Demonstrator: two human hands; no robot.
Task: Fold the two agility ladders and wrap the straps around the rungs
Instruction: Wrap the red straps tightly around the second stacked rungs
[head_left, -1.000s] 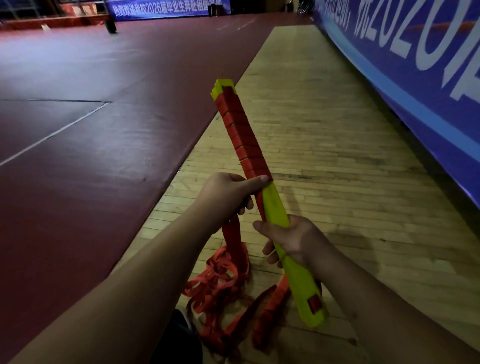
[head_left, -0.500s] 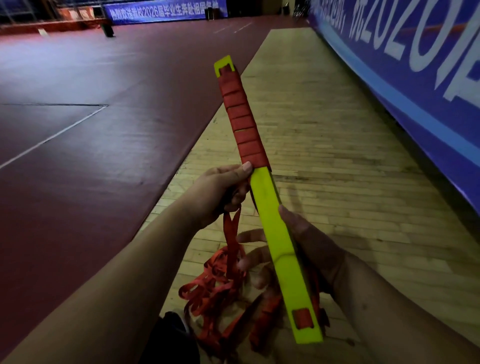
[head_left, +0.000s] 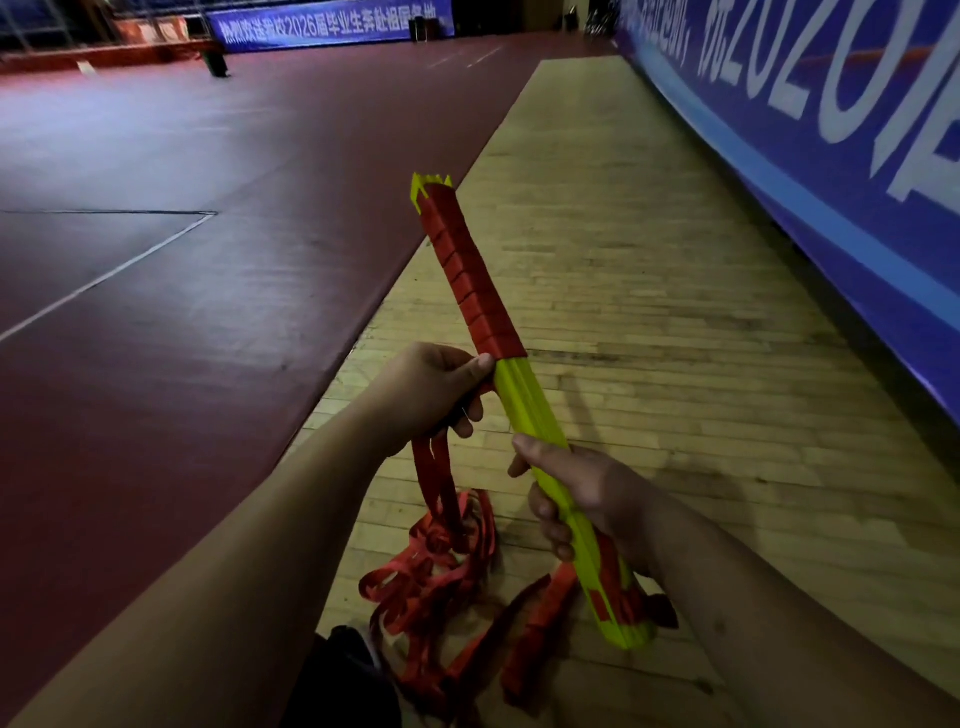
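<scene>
My right hand (head_left: 587, 499) grips the yellow rungs (head_left: 530, 400). My left hand (head_left: 431, 395) pinches the red strap (head_left: 467, 270) wound around them. More strap lies on the wooden floor (head_left: 649, 291).

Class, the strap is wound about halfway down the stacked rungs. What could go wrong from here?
1. The loose red webbing strap lies tangled on the wooden floor; it may knot as it feeds up.
2. Only the left hand pinches the last turn on the yellow-green plastic rungs, gripped lower by the right hand; a slip could loosen the winding.
</scene>
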